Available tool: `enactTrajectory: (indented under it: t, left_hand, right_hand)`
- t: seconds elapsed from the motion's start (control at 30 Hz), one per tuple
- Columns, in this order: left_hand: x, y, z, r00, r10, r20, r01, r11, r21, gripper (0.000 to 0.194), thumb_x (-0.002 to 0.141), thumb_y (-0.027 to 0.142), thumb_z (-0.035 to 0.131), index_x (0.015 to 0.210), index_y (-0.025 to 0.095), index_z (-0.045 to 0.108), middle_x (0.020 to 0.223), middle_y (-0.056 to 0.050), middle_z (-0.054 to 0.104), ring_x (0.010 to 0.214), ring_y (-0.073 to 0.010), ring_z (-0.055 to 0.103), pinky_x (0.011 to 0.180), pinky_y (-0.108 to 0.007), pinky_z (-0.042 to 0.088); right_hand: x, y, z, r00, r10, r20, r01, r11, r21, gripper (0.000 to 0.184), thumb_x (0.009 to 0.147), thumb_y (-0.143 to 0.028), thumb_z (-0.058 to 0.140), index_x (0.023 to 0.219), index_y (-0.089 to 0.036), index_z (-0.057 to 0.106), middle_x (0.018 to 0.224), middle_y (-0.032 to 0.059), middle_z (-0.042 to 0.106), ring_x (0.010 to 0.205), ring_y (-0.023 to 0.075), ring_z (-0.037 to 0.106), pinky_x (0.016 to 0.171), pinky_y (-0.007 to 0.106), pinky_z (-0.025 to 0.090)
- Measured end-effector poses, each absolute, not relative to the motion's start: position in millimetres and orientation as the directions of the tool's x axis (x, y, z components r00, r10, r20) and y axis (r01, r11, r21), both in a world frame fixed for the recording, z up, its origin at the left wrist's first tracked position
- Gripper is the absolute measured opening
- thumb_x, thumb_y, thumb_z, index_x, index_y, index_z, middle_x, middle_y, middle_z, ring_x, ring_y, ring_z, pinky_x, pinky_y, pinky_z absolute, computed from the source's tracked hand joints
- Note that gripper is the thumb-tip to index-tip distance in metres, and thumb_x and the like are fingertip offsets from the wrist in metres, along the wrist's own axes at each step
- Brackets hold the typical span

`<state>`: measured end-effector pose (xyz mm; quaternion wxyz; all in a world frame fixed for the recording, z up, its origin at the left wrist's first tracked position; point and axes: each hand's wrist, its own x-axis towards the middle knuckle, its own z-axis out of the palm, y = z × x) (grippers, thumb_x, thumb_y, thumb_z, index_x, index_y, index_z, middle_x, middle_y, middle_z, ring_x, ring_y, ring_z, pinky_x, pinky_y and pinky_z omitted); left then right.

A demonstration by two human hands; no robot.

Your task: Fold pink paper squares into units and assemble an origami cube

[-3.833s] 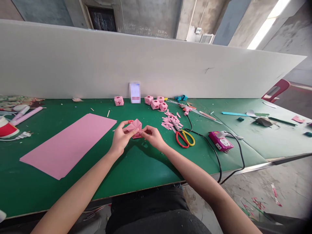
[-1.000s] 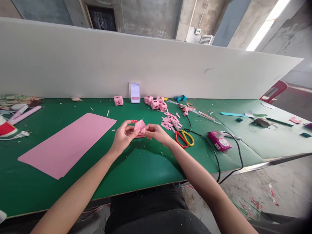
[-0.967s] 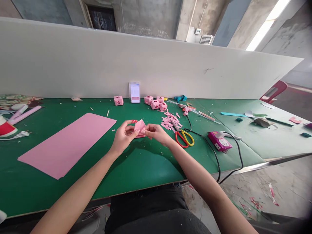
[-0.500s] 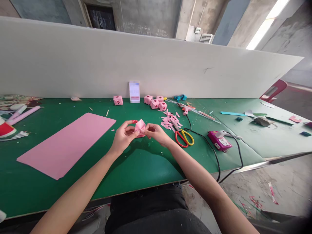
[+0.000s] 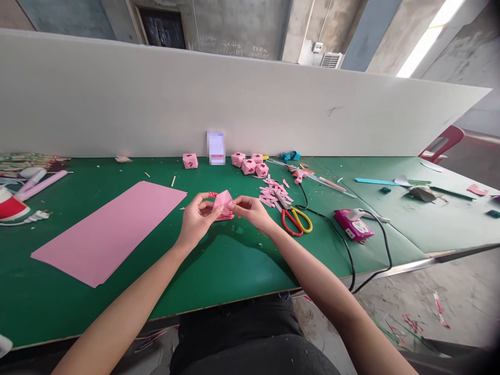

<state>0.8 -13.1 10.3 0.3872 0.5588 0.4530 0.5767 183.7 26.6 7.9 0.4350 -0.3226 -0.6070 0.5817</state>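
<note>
Over the middle of the green table I hold a folded pink paper piece [image 5: 223,199] up between both hands. My left hand [image 5: 195,217] pinches its left side with thumb and fingers; a red wrap shows on one fingertip. On the other side, my right hand [image 5: 253,212] grips the piece's right edge between thumb and forefinger. Directly below it lies a small stack of pink paper pieces [image 5: 225,217], partly covered by the hands. Several folded pink paper cubes [image 5: 248,166] stand toward the back, with a single pink cube [image 5: 190,161] left of them.
Large pink paper sheets [image 5: 113,229] lie at left. Right of my hands are pink scraps [image 5: 272,192], scissors [image 5: 297,221], a glue gun [image 5: 300,176] and a purple power socket [image 5: 353,225] with a black cable. A blurred phone [image 5: 216,148] leans on the white partition [image 5: 250,104].
The pink paper piece has turned and tilted slightly between my fingers. My right fingers have shifted from its lower front to its right edge.
</note>
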Motion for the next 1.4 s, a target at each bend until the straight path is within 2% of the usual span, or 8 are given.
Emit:
enactTrajectory:
  t: [0.27, 0.77, 1.4]
  left_hand:
    - [3.4, -16.5, 12.6, -0.104, 0.949, 0.296, 0.064, -0.291, 0.955, 0.045, 0.074, 0.038, 0.082, 0.110, 0.020, 0.062, 0.086, -0.005, 0.078, 0.076, -0.0240, 0.077, 0.071, -0.035, 0.063]
    - [5.1, -16.5, 11.0, -0.109, 0.944, 0.312, 0.067, -0.307, 0.949, 0.040, 0.074, 0.036, 0.081, 0.106, 0.020, 0.063, 0.088, -0.005, 0.078, 0.077, -0.0231, 0.077, 0.071, -0.035, 0.065]
    - [3.9, -16.5, 10.4, -0.081, 0.956, 0.282, 0.079, -0.276, 0.958, 0.051, 0.072, 0.042, 0.083, 0.114, 0.019, 0.064, 0.091, -0.007, 0.078, 0.084, -0.0257, 0.076, 0.075, -0.037, 0.063]
  right_hand:
    - [181.4, 27.2, 4.9, -0.375, 0.913, 0.159, -0.134, 0.116, -0.984, 0.045, 0.066, -0.056, 0.083, 0.081, -0.016, 0.068, 0.076, 0.0006, 0.063, 0.069, 0.0129, 0.055, 0.060, 0.025, 0.043]
    - [178.0, 26.3, 3.1, -0.354, 0.921, 0.163, -0.142, 0.119, -0.983, 0.046, 0.066, -0.056, 0.083, 0.080, -0.016, 0.065, 0.072, -0.0007, 0.060, 0.067, 0.0122, 0.053, 0.058, 0.024, 0.042]
    - [175.3, 24.9, -0.4, -0.365, 0.914, 0.175, -0.097, 0.150, -0.984, 0.050, 0.068, -0.062, 0.080, 0.078, -0.018, 0.060, 0.072, -0.0013, 0.060, 0.065, 0.0114, 0.052, 0.059, 0.025, 0.043]
